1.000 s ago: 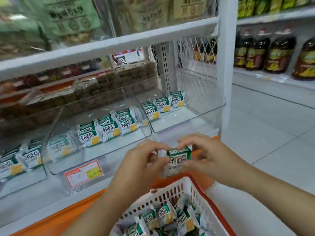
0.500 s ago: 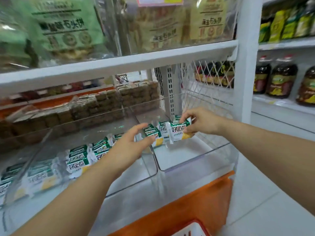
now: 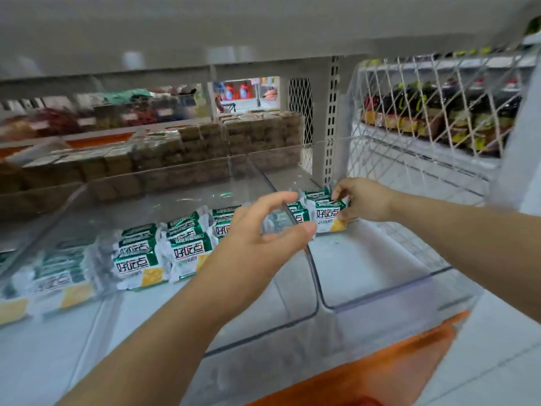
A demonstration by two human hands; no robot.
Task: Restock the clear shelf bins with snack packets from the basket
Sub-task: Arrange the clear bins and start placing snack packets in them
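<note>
Green-and-white snack packets (image 3: 164, 250) lie in rows inside the clear shelf bins. In the right bin (image 3: 380, 294), my right hand (image 3: 363, 199) pinches one packet (image 3: 329, 213) by its right end, against the others at the back of that bin. My left hand (image 3: 263, 230) hovers over the clear divider between the middle and right bins. Its thumb and fingers are curved apart and hold nothing. More packets (image 3: 58, 276) sit blurred in the left bin. Only a red sliver of the basket (image 3: 366, 401) shows at the bottom edge.
Stacks of brown packets (image 3: 205, 148) fill the bins behind. A white wire mesh panel (image 3: 424, 112) closes the right side, with dark bottles (image 3: 439, 118) beyond it. A shelf board (image 3: 263, 33) hangs low overhead. An orange base strip (image 3: 380, 370) runs below the bins.
My right hand carried the packet from above the basket into the right bin and down onto the row at its back. My left hand let go and reached to the divider. The view moved closer.
</note>
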